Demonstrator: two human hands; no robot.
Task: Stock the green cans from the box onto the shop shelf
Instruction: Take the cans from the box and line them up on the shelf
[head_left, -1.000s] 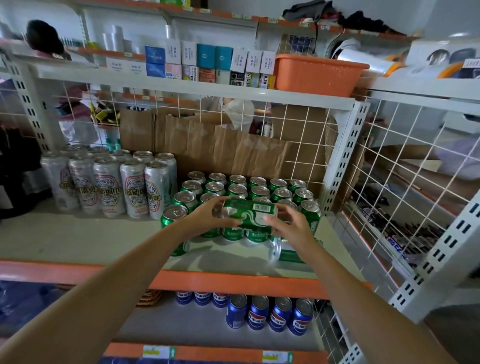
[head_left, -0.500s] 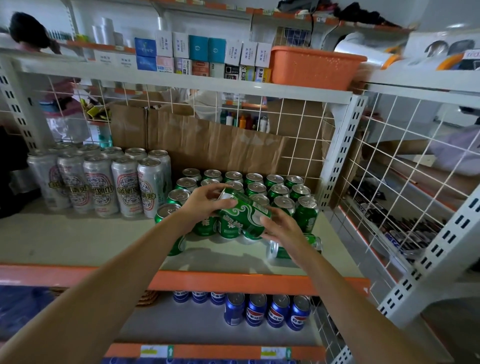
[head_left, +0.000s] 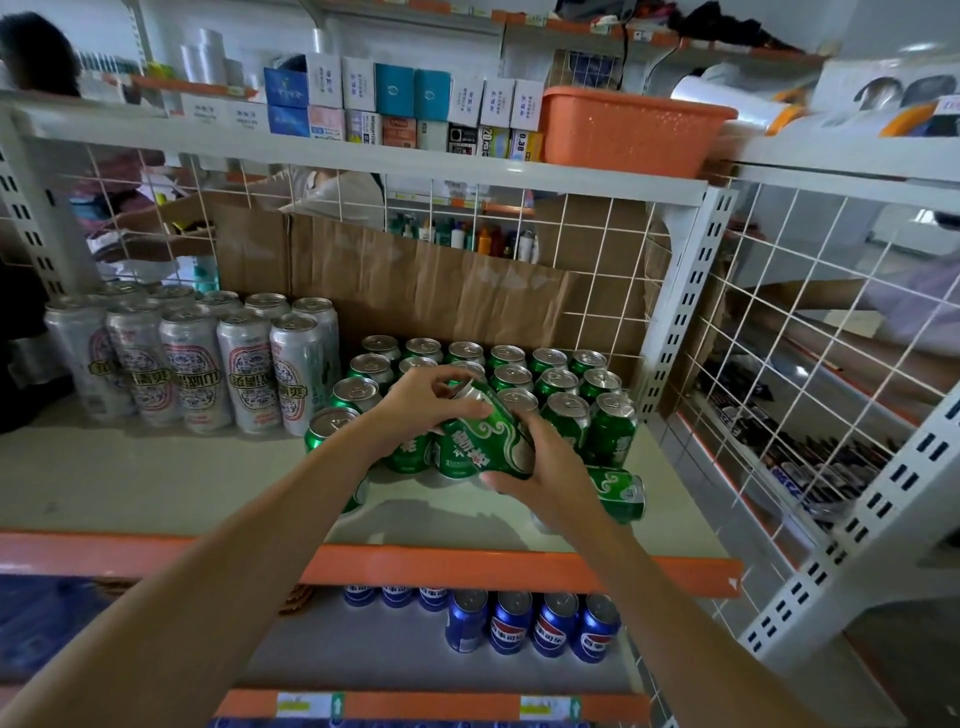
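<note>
Both hands hold one green can (head_left: 483, 441), tilted with its top up and to the left, just above the middle shelf (head_left: 156, 478). My left hand (head_left: 421, 402) grips its top end. My right hand (head_left: 540, 467) cups its bottom end. Behind stand several rows of upright green cans (head_left: 550, 371). One more green can (head_left: 621, 491) lies on its side to the right of my right hand. The box is not in view.
Tall silver cans (head_left: 197, 364) stand at the shelf's left. Brown cardboard (head_left: 415, 291) lines the wire back. A wire grid (head_left: 810, 332) closes the right side. Blue cans (head_left: 535, 621) sit on the lower shelf. An orange basket (head_left: 628, 130) and small boxes are above.
The can went from lying level between my hands to tilted steeply, its top raised to the left. Both hands stayed on it above the front row.
</note>
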